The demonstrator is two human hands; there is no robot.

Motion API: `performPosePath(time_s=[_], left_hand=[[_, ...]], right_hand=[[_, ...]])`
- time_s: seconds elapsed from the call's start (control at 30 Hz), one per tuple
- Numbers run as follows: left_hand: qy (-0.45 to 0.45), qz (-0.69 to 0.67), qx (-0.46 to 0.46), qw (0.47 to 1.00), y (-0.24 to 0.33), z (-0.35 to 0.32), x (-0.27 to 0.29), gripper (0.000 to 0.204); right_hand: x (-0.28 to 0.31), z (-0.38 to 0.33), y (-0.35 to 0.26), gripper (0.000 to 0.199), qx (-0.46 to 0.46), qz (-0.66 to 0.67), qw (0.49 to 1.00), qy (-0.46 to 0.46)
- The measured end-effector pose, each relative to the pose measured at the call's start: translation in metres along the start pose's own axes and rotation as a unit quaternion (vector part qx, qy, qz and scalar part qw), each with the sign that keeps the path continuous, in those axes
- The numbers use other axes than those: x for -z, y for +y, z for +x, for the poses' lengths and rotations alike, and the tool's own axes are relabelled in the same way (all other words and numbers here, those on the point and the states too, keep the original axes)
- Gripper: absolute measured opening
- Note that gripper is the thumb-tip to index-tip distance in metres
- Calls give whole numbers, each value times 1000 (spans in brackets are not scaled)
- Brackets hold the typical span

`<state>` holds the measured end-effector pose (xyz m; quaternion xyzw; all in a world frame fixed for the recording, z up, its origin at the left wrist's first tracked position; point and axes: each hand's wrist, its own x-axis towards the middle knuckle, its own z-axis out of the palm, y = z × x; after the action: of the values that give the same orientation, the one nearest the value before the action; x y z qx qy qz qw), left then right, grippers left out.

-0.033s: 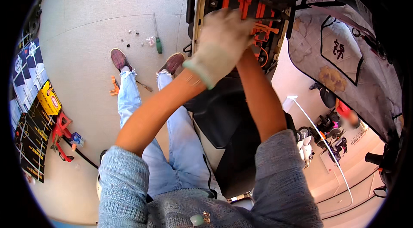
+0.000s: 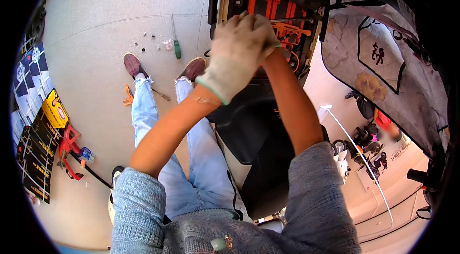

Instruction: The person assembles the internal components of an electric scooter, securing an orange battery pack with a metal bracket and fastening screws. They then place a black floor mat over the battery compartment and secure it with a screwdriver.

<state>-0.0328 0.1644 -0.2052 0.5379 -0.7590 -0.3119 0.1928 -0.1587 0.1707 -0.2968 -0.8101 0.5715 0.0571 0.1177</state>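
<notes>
Both my hands wear pale work gloves and come together over the open compartment of a black vehicle. My left hand (image 2: 230, 55) lies in front, with fingers curled over toward the right one. Mostly hidden behind it, my right hand (image 2: 267, 38) is closed too. What the two grip is covered by the gloves. A thin dark metal rod (image 2: 293, 20) stretches rightward from beside the right hand; whether it is held I cannot tell. Beneath are orange-red battery-like parts (image 2: 273, 6), an orange bracket (image 2: 293, 30) and an orange cable (image 2: 295, 60) within a metal frame.
A green-handled screwdriver (image 2: 177, 49) and several small dark parts lie on the floor at left. Near my feet are an orange plastic piece (image 2: 128, 95) and another tool (image 2: 161, 95). A red stand (image 2: 70, 141) is farther left; a quilted grey cover (image 2: 383, 57) hangs at right.
My two hands have shifted together slightly left and toward me. More of the rod and the orange parts now shows beside them.
</notes>
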Motion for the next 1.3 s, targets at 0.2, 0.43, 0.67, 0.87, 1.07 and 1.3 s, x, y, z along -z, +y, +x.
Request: performPosePath(time_s=[0.2,0.43,0.67,0.87,1.07,1.3], left_hand=[[53,-105,94,989,-16,-37,-33,12],[92,-216,138,962,-9,-28,-38,14],[241,-202,206,927,-52,8,-43,21],[139,-263,113,948,-49,126,-39,34],[61,-172,-24,983,-35,165,-81,33],[8,-99,-90,991,-24,153,-88,33]], right_hand=[[69,9,17,25,-294,499,787,-214],[72,25,47,40,226,-193,932,-210],[41,64,37,24,-4,42,895,-444],[30,48,20,22,-539,520,611,-258],[17,29,17,26,-469,709,471,-235],[2,10,21,32,-481,683,512,-201]])
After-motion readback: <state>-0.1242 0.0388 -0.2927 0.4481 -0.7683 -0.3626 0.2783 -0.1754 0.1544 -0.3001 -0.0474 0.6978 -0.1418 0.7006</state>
